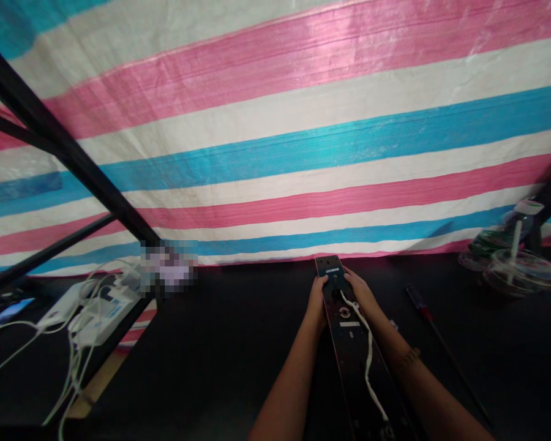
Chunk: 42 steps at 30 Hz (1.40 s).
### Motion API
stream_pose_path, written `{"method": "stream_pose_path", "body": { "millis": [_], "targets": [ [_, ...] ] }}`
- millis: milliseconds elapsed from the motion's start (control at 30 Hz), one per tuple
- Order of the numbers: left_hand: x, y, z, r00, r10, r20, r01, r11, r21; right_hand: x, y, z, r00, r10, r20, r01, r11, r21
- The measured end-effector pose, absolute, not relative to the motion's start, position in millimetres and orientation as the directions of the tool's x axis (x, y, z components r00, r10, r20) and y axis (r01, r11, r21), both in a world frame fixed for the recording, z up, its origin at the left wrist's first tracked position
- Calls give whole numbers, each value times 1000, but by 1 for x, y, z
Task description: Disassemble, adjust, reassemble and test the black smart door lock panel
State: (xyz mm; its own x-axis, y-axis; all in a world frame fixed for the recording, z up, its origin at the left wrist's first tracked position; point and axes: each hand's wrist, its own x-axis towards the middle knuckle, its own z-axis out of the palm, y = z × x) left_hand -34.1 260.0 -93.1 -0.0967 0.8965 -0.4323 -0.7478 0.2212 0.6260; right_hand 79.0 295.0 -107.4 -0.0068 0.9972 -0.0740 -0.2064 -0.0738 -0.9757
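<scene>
A long, narrow black panel (349,343) lies lengthwise on the dark table, running away from me. A white cable (368,355) trails along its top. My left hand (316,301) grips the panel's left edge near the far end, thumb on top. Across from it my right hand (359,293) holds the right edge, fingers curled around it. Both forearms flank the panel.
A screwdriver (434,327) with a red-and-black handle lies to the right. Clear plastic lidded cups (517,269) stand at the far right. White chargers and cables (92,309) sit at the left. A black metal frame (64,147) and a striped tarp (303,122) stand behind.
</scene>
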Motion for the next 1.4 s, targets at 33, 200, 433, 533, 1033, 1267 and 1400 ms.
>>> {"method": "stream_pose_path", "body": {
  "millis": [33,200,433,533,1033,1267,1400],
  "targets": [
    [-35,260,-94,-96,898,-430,-746,221,628,79,295,-107,-10,997,-74,-209,-74,-975],
    [-37,260,-97,-96,904,-416,-733,219,644,79,296,-106,-14,996,-85,-215,-86,-973],
    [-36,261,-98,-104,929,-355,-725,173,666,81,293,-109,-52,997,-64,-231,-75,-970],
    [-35,259,-95,-105,946,-306,-722,139,678,82,290,-107,-69,997,-37,-248,-53,-967],
    [-33,250,-87,-81,987,-136,-714,38,699,84,280,-97,-58,996,65,-311,44,-949],
    [-32,238,-81,3,976,-217,-715,154,682,87,268,-89,-22,989,144,-307,131,-943],
    [-33,239,-84,12,961,-277,-724,199,660,87,268,-87,-32,991,128,-295,113,-949]
  ]
}}
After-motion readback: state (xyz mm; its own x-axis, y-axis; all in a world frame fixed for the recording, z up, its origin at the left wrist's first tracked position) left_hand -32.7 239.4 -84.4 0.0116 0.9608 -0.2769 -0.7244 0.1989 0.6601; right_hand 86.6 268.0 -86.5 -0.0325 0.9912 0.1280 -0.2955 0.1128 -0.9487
